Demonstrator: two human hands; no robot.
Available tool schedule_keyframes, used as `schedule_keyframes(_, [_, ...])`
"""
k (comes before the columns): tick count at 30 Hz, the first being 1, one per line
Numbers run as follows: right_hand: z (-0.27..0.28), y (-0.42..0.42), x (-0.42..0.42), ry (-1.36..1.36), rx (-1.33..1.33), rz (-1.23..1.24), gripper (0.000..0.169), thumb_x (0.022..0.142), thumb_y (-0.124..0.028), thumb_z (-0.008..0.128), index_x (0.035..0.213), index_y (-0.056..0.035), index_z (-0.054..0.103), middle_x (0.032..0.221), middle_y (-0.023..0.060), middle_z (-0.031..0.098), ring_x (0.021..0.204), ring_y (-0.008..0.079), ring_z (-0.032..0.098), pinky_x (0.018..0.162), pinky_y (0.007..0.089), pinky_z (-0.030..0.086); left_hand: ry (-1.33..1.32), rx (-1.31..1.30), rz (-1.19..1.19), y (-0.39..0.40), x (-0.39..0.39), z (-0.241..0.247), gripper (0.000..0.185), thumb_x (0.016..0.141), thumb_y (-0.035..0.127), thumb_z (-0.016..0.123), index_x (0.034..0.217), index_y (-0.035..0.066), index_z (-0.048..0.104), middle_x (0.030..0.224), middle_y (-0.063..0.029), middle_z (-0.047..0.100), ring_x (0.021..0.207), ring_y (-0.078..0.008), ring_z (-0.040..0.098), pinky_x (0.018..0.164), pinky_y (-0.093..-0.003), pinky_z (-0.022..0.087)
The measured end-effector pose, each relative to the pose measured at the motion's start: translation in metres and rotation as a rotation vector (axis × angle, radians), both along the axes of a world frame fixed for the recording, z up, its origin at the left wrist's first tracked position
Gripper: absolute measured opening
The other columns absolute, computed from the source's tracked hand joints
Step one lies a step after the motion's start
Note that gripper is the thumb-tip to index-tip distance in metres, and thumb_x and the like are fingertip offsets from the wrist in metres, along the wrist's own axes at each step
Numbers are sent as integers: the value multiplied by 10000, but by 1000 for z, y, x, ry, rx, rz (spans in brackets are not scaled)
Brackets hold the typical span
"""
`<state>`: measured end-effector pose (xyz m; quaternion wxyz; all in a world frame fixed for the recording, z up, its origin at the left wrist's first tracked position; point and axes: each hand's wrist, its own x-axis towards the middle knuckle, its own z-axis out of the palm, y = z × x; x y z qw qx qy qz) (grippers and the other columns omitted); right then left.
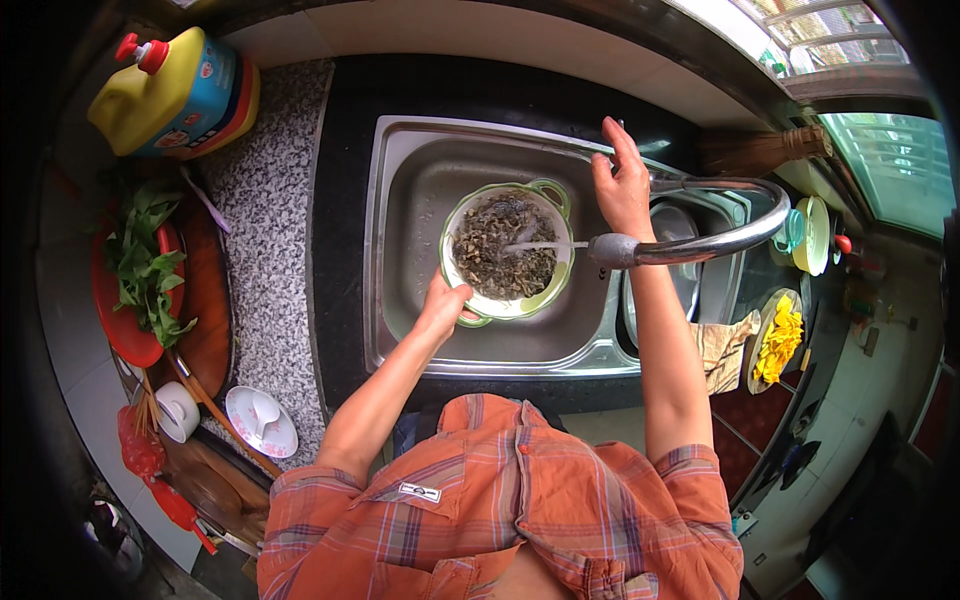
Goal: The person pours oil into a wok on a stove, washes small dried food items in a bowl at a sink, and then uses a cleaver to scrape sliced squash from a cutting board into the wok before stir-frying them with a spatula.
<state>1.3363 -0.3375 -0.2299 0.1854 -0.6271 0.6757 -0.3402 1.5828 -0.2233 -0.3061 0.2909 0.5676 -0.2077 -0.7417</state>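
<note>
My left hand [444, 301] grips the near-left handle of a green-rimmed bowl [504, 307] over the large basin of a stainless steel sink [427, 187]. Dark, shredded leafy pieces [491, 251] fill the bowl under water. A stream [547, 245] runs onto them from the spout of a curved chrome faucet [705, 251]. Beyond the spout, my right hand [624, 184] is raised near the sink's back rim, its thumb apart from the fingers and nothing visible in it. Whether it touches a faucet handle there is hidden.
Left on the speckled counter [277, 195] are a yellow pump jug [176, 94], leafy greens [150, 262] on a red plate [127, 322], and a floral bowl [281, 435] with a spoon. Right of the sink, yellow petals [780, 341] lie on a round board beside a cloth [724, 352].
</note>
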Motion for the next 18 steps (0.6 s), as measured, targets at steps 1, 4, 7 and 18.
schedule_keyframes(1, [-1, 1, 1, 54, -32, 17, 495, 793, -55, 546, 1273, -34, 428, 1307, 169, 429, 1232, 290, 393, 993, 342, 343, -1, 0, 0, 0, 0, 3, 586, 664, -77, 457, 1236, -5, 354, 989, -156, 572, 720, -224, 632, 415, -259, 536])
schedule_keyframes(4, [-8, 15, 12, 173, -118, 106, 555, 761, -44, 575, 1286, -40, 394, 1324, 193, 393, 1242, 322, 363, 1022, 368, 315, -8, -15, -24, 2, 1, 6, 600, 661, -76, 453, 1246, 6, 347, 986, -151, 571, 720, -218, 630, 412, -253, 530])
schedule_keyframes(7, [-12, 50, 36, 226, 10, 428, 482, 674, -35, 640, 1137, -39, 504, 1199, 177, 484, 1181, 340, 413, 997, 417, 348, -10, -47, -47, 5, 1, 5, 602, 658, -77, 450, 1246, 7, 348, 976, -141, 569, 729, -209, 627, 415, -254, 531])
schedule_keyframes(18, [-19, 121, 110, 594, 393, 459, 634, 600, -129, 683, 1180, -297, 490, 1332, 86, 329, 1228, 414, 265, 783, 627, 395, 43, -86, -82, 22, 3, 36, 564, 650, -80, 447, 1208, -19, 393, 961, -114, 569, 718, -184, 617, 432, -255, 530])
